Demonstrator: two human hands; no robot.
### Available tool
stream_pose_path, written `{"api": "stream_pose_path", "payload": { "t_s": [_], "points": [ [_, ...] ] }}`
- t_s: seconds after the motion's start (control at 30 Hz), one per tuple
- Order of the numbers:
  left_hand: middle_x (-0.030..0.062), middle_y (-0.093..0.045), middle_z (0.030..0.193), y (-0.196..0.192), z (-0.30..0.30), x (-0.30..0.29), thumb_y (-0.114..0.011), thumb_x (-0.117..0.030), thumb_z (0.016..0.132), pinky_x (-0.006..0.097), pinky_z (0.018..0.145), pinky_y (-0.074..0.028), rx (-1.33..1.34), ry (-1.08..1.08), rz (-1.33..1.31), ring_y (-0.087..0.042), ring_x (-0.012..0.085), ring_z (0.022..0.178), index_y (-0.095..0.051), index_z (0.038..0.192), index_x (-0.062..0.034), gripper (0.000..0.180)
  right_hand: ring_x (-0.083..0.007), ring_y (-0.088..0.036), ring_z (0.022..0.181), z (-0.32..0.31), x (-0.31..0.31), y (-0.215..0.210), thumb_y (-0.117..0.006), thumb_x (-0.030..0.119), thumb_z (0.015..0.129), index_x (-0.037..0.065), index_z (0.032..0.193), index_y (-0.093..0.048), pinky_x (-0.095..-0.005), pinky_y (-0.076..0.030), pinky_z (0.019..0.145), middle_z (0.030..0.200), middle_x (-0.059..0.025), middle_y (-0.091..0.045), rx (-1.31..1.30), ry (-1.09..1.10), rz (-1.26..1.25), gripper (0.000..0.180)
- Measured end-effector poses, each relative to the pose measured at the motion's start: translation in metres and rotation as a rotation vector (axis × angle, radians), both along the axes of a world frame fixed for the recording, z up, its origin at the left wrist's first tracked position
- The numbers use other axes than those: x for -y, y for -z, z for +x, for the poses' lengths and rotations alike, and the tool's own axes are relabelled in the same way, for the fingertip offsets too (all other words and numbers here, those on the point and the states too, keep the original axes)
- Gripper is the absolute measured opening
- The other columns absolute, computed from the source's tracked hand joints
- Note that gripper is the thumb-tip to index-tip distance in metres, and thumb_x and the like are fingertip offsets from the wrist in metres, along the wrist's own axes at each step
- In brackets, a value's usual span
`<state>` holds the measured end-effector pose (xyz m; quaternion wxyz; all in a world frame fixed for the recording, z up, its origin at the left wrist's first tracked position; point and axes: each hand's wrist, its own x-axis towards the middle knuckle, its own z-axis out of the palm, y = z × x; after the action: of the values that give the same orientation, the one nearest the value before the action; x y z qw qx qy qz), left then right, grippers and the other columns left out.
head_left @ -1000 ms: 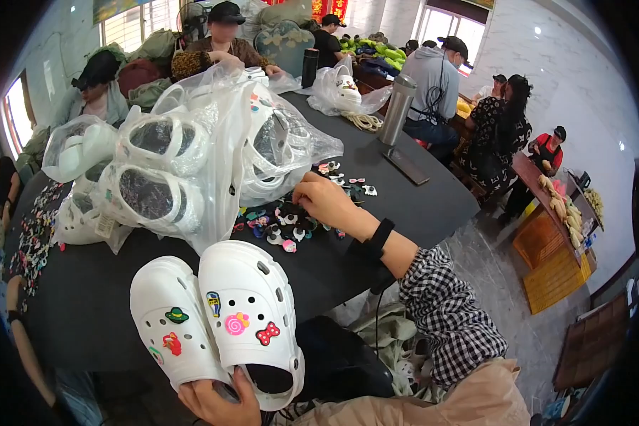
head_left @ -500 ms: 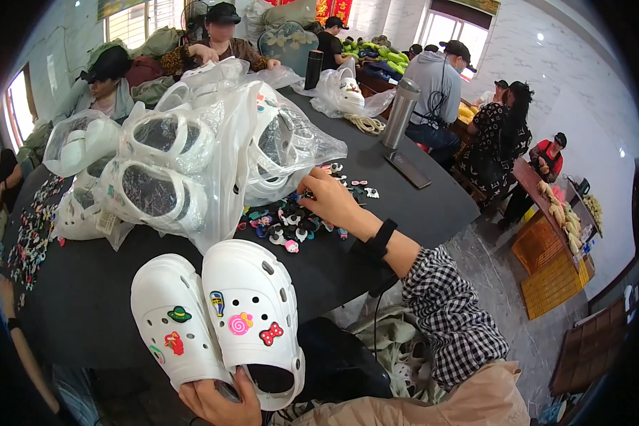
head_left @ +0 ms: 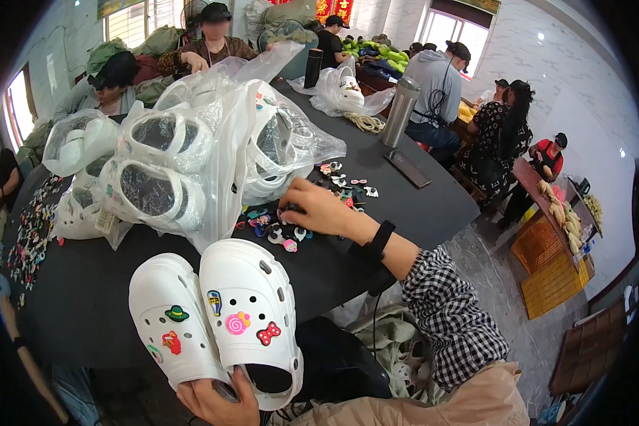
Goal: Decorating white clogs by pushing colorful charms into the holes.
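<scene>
One pair of white clogs (head_left: 245,348), gripped at the heel end by the left fingers (head_left: 244,387); loose charms (head_left: 274,233) beneath the right fingers (head_left: 296,193), closure unclear; stage, seemingly charm selection, next calling for a clean single-piece pinch.

Left head-worn fisheye view, facing forward and down, close above the hands (head_left: 326,209) and table (head_left: 85,305)
</scene>
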<state>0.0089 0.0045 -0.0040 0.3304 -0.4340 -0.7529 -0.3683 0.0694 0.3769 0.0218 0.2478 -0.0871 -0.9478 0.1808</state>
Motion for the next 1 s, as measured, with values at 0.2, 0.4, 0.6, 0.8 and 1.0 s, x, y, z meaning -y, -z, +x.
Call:
{"api": "stream_pose_path", "payload": {
  "t_s": [0.2,0.4,0.6,0.8,1.0],
  "points": [
    [0.0145,-0.051,0.072,0.001,0.002,0.002,-0.081,-0.02,0.081,0.046,0.067,-0.038,0.027,0.0,0.007,-0.049,0.0351,0.069,-0.055,0.09,-0.0003,0.034,-0.0351,-0.064,0.093,0.002,-0.005,0.004,-0.068,0.017,0.084,0.003,0.089,-0.067,-0.0453,-0.053,0.079,0.096,-0.0149,-0.059,0.097,0.237,0.071,0.015],
    [0.0136,-0.049,0.07,0.001,0.001,0.0,-0.082,-0.022,0.081,0.046,0.068,-0.039,0.011,-0.008,0.016,-0.049,0.0351,0.069,-0.055,0.089,-0.0009,0.036,-0.037,-0.064,0.094,-0.003,-0.005,0.012,-0.065,0.011,0.083,0.003,0.093,-0.067,-0.0462,-0.053,0.083,0.099,-0.0164,-0.058,-0.005,0.242,0.117,0.013],
    [0.0134,-0.049,0.071,0.003,0.002,0.001,-0.082,-0.022,0.081,0.046,0.068,-0.039,0.025,-0.008,0.019,-0.049,0.0349,0.07,-0.054,0.089,-0.0015,0.035,-0.0368,-0.063,0.097,-0.012,-0.012,0.011,-0.068,0.014,0.086,0.003,0.104,-0.067,-0.0441,-0.052,0.085,0.105,-0.0175,-0.058,0.021,0.05,0.079,0.021],
    [0.0128,-0.047,0.07,0.004,0.0,0.0,-0.081,-0.022,0.081,0.046,0.067,-0.038,0.012,-0.011,0.011,-0.048,0.0346,0.069,-0.053,0.087,-0.0024,0.035,-0.0289,-0.06,0.089,0.002,0.005,0.006,-0.068,0.011,0.087,0.003,0.101,-0.067,-0.0386,-0.05,0.077,0.095,-0.0129,-0.055,0.049,0.05,0.005,0.016],
    [0.0137,-0.049,0.072,0.005,-0.002,0.001,-0.081,-0.023,0.082,0.047,0.068,-0.039,-0.002,-0.011,0.012,-0.049,0.0355,0.07,-0.053,0.087,-0.0021,0.035,-0.0332,-0.063,0.092,0.018,-0.002,0.003,-0.067,0.01,0.083,0.005,0.092,-0.068,-0.042,-0.052,0.081,0.098,-0.0139,-0.058,0.115,0.329,0.058,0.01]
  ]
}}
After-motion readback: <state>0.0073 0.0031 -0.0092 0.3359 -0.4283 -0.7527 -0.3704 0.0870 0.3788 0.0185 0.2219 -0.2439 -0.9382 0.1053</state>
